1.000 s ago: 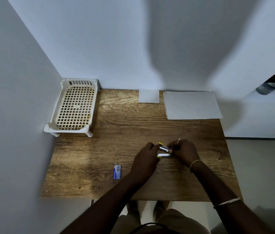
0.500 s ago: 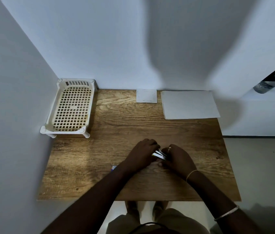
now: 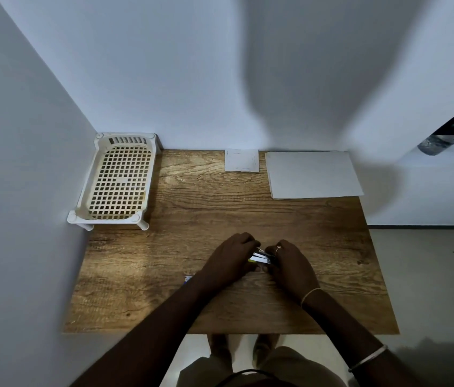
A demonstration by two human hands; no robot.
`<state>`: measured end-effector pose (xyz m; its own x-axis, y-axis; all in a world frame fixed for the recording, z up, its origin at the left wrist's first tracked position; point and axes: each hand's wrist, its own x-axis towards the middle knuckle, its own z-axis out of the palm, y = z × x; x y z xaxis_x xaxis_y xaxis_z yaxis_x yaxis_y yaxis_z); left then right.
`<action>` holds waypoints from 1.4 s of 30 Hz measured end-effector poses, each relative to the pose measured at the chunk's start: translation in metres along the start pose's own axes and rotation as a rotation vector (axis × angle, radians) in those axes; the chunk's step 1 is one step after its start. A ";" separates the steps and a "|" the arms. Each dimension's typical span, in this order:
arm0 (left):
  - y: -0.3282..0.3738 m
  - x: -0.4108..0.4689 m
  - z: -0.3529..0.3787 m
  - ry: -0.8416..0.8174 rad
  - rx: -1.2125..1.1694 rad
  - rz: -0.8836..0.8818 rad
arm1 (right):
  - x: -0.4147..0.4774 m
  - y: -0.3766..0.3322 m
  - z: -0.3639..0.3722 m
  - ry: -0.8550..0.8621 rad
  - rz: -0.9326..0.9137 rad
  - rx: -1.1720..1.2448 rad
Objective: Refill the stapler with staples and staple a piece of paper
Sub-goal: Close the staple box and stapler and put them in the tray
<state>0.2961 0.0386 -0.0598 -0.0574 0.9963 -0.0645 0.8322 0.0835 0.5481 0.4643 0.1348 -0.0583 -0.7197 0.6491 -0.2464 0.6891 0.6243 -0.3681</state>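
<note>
Here, at the far left of the wooden counter (image 3: 192, 208), a white lattice tray (image 3: 103, 220) stands on short legs, tucked into the corner where the two walls meet. Nearer the front edge, a corner of a small blue staple box (image 3: 188, 279) peeks out from behind the left wrist, lying flat on the wood. The left grip (image 3: 228, 258) is closed round the left end of the stapler (image 3: 260, 258), its fingers curled over the top. Against the back wall lies a small white square (image 3: 242, 160). The stapler shows only as a pale strip with a touch of yellow between the two hands, over the middle of the counter; whether it touches the wood cannot be told. The right grip (image 3: 290, 263), wearing a ring (image 3: 277, 249), is closed on the stapler's right end. At the far right rear corner, a sheet of paper (image 3: 313, 174) lies flat, well apart from the hands.
</note>
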 end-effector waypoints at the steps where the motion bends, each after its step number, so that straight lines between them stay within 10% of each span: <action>1: -0.001 0.000 -0.001 -0.009 -0.003 -0.005 | 0.000 0.001 0.000 -0.005 0.000 -0.006; 26: -0.007 -0.022 -0.028 0.041 0.015 -0.050 | 0.004 -0.025 -0.001 0.011 -0.055 -0.002; 42: -0.048 -0.165 -0.046 0.228 -0.093 -0.393 | 0.013 -0.133 0.029 -0.118 -0.560 -0.066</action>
<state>0.2404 -0.1290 -0.0374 -0.4873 0.8671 -0.1033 0.6704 0.4473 0.5920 0.3606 0.0479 -0.0383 -0.9784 0.1611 -0.1298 0.2012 0.8870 -0.4157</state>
